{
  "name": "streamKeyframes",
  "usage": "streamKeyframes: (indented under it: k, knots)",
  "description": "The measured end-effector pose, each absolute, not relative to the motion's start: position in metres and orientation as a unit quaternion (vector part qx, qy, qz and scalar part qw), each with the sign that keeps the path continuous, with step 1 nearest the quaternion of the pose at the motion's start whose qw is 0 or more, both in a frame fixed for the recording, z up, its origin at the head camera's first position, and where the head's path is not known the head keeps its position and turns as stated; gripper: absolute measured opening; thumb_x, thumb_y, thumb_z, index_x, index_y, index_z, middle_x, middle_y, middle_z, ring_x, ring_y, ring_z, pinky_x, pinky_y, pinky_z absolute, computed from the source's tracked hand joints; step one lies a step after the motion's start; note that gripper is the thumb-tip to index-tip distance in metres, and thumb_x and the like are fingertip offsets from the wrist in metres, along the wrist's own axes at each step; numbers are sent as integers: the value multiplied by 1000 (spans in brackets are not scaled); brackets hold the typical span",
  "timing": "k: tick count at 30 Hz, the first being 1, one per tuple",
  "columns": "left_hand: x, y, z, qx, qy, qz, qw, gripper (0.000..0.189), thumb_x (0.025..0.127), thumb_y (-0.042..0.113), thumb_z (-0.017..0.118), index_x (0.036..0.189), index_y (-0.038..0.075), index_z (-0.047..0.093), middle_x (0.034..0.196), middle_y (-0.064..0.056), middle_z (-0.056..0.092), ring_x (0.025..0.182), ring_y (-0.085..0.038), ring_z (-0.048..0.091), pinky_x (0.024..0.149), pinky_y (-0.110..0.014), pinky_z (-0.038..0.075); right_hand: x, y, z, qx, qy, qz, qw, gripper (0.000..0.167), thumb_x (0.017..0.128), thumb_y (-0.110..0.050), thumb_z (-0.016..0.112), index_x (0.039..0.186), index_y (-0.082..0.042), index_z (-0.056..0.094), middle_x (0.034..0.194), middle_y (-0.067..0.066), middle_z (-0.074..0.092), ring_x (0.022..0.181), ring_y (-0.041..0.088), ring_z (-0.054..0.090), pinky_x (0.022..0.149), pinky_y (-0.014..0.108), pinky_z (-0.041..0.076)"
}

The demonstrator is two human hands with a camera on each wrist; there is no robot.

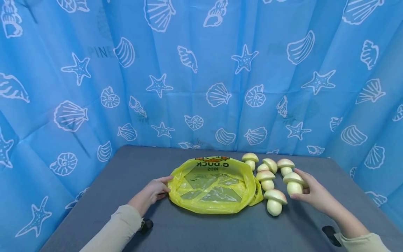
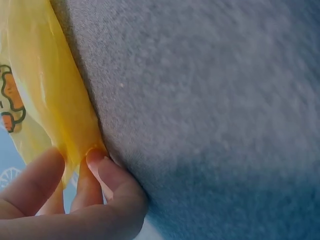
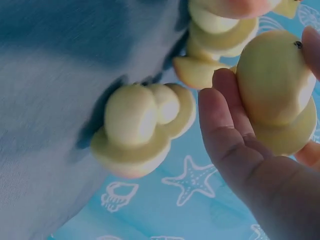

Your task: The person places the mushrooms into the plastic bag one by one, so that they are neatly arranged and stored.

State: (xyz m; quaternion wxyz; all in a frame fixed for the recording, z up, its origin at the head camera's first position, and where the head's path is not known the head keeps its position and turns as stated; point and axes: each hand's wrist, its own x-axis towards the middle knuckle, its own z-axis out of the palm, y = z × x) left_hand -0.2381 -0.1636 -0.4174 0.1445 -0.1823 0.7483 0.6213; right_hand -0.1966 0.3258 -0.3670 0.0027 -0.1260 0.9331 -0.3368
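A yellow plastic bag (image 1: 209, 207) lies with its wide mouth spread toward me and mirrored "G.DUCK KIDS" lettering on its far wall. At its left edge my left hand (image 1: 153, 190) pinches the rim; in the left wrist view, fingertips (image 2: 97, 157) press on the gathered yellow film (image 2: 65, 100). My right hand (image 1: 315, 190) grips a pale toy mushroom (image 1: 295, 183) with a reddish tint on its cap. The right wrist view has this held mushroom (image 3: 272, 80) between thumb and fingers, stem toward the camera. The bag's underside is hidden.
Several more toy mushrooms stand or lean between the bag and my right hand, among them one in front (image 1: 275, 202) and one at the back (image 1: 250, 160). The grey table (image 1: 201, 232) ends at a blue seashell curtain (image 1: 195, 77).
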Motion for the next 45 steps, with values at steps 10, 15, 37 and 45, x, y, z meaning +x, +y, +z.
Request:
streamKeyframes:
  k: [10,15,37,45]
  knots:
    - [-234,-159,-416,-187,744,627,135,58,88,-15,53,142,7,51,151,-23,34,123,-36,46,89,-42,43,-198,301,-356,-124,911,-394,9,90,83,-6,75,147,15,16,130,45,31,92,42,64,64,32,54]
    - [-235,-160,-417,-186,743,629,134,58,88,-15,53,142,7,51,151,-22,34,125,-38,44,94,-45,41,-200,289,-352,-117,907,-404,14,93,84,-12,76,150,9,15,132,41,36,95,39,63,65,32,53]
    - [-236,-161,-417,-190,732,640,136,54,90,-11,54,141,6,51,152,-21,34,125,-36,43,96,-46,38,-215,245,-343,-158,867,-472,28,91,88,-7,70,153,4,8,148,38,16,107,48,56,74,40,54]
    - [-236,-159,-417,-198,731,640,129,54,90,-11,53,141,6,51,151,-22,35,125,-37,43,95,-46,38,-220,230,-346,-171,865,-471,27,87,88,-4,70,153,5,12,149,36,15,104,45,57,75,38,54]
